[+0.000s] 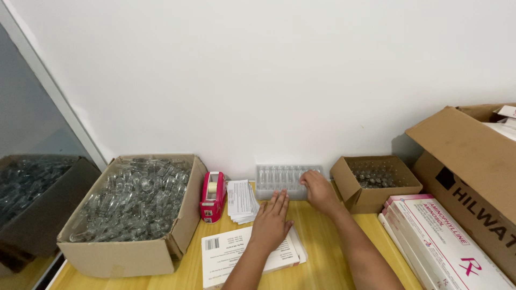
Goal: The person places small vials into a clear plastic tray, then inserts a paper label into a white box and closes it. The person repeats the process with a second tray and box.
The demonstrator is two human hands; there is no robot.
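My left hand [270,224] lies flat, fingers together, on a white printed sheet [223,253] on the yellow table. My right hand [319,190] reaches further back and touches the right end of a clear plastic tray [277,180] that holds a row of small glass ampoules against the wall. Whether its fingers grip the tray or an ampoule is hidden. A stack of white folded leaflets [241,200] sits just left of the tray.
A red tape dispenser [213,196] stands beside a big cardboard box of clear plastic trays [131,201]. A small carton of vials [375,181] sits right of my right hand. Pink-and-white flat cartons [441,244] and a large cardboard box [473,172] fill the right side.
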